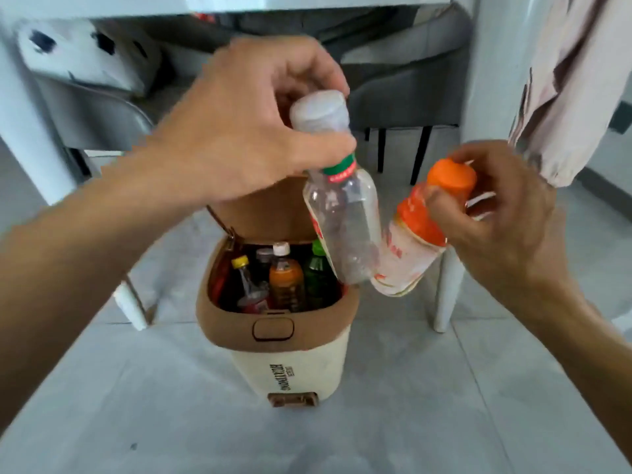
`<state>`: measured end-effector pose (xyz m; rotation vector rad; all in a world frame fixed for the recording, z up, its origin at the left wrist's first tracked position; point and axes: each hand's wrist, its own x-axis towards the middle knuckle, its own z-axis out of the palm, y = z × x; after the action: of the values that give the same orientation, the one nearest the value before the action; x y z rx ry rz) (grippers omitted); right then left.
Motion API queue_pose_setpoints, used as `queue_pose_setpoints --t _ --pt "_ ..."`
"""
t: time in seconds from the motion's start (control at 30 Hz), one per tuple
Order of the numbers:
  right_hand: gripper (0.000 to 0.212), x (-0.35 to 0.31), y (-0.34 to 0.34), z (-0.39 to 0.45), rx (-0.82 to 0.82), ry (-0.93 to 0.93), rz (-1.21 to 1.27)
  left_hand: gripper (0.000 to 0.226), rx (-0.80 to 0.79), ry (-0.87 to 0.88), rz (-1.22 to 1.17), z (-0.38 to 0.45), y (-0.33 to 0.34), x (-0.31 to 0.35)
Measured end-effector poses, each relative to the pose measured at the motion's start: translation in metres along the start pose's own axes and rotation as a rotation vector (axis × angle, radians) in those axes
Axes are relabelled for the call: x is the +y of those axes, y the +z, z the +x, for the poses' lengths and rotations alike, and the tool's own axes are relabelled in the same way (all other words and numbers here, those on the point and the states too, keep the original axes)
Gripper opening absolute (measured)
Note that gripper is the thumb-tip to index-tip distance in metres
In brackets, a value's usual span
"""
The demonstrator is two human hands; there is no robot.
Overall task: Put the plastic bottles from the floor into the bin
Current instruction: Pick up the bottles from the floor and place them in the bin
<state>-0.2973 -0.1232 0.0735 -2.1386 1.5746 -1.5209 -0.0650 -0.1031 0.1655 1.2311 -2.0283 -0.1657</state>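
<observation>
On the grey tiled floor (pixel 410 388) stood the lid-up cream plastic bin (pixel 290 367), nearly full, and above it our left hand (pixel 239 131) pinched a clear white-capped plastic bottle (pixel 342 213) and our right hand (pixel 496 213) an orange-capped one (pixel 410 241), both awaiting release inside.

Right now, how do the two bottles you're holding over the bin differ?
The clear bottle in the left hand has a white cap and see-through body; the orange-capped bottle in the right hand has an orange and white label wrap. The clear bottle's base hangs over the bin opening; the orange-capped bottle's base is just right of the rim. Both are held near the cap, base down, tilted.
</observation>
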Motion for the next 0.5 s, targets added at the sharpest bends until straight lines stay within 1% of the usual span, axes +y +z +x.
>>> queue_pose_setpoints --t 0.07,0.1,0.3,0.33,0.4,0.5 --pt "0.034 -0.022 0.006 0.015 0.020 -0.049 0.027 0.037 0.053 -0.038 0.001 -0.002 -0.021 -0.016" --pt "0.035 -0.029 0.010 0.020 0.018 -0.064 0.040 0.036 0.054 -0.071 -0.010 -0.005 -0.025 -0.026" --pt "0.038 -0.054 0.049 0.025 -0.047 -0.102 0.068 0.035 -0.082 -0.255 -0.045 -0.030 -0.004 -0.087" --pt "0.038 -0.055 0.054 0.023 -0.054 -0.105 0.069 0.037 -0.116 -0.292 -0.039 -0.034 0.001 -0.098" --pt "0.037 -0.056 0.063 0.020 -0.065 -0.107 0.067 0.040 -0.237 -0.356 0.008 -0.045 0.014 -0.116" --pt "0.037 -0.055 0.074 0.018 -0.091 -0.118 0.047 0.040 -0.422 -0.344 0.142 -0.063 0.039 -0.136"
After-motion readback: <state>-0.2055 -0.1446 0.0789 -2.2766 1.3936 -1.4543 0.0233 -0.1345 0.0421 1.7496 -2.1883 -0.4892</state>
